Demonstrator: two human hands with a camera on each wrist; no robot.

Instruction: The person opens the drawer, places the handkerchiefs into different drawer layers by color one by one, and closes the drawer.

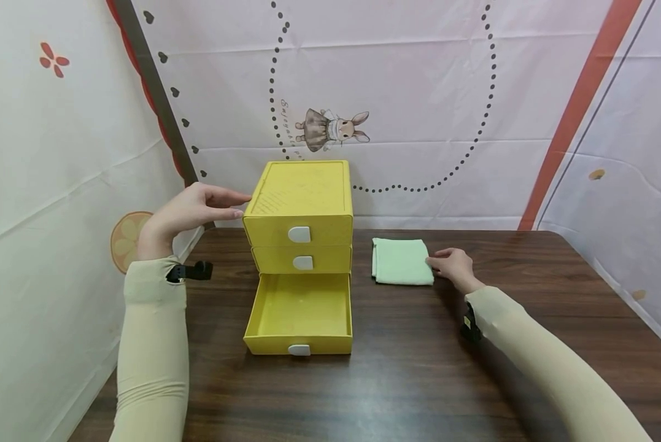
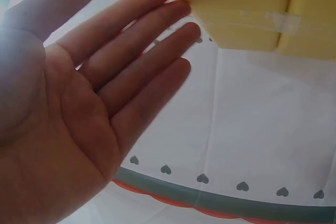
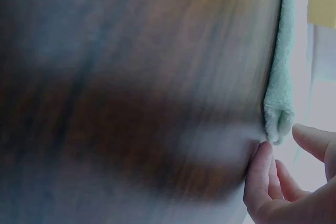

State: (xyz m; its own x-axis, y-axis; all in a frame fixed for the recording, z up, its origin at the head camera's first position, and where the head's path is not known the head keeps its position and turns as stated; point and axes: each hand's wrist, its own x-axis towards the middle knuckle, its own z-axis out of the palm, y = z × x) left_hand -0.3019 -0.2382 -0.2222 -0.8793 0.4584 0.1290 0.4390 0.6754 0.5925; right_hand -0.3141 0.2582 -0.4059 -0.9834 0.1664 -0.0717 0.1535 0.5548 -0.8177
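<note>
My left hand point(image 1: 192, 209) has its fingertips at the upper left side of a yellow drawer unit point(image 1: 308, 187). In the left wrist view the four fingers point(image 2: 152, 59) are extended, their tips beside the yellow casing point(image 2: 236, 3). Three drawers with white pull tabs are stacked in the unit; the bottom drawer point(image 1: 305, 307) is pulled out with a bare floor. To the right lies a folded light green cloth point(image 1: 402, 263). My right hand point(image 1: 454, 269) is at its right edge, thumb point(image 3: 310, 137) above and fingers below the folded edge point(image 3: 279, 121), parted by about its thickness.
Everything stands on a dark wood-grain table point(image 1: 418, 380). A pale printed curtain point(image 1: 418, 92) with a rabbit figure hangs behind, and more patterned fabric point(image 1: 48, 215) runs along the left and right sides. Black straps with small cameras point(image 1: 197, 271) sit on both wrists.
</note>
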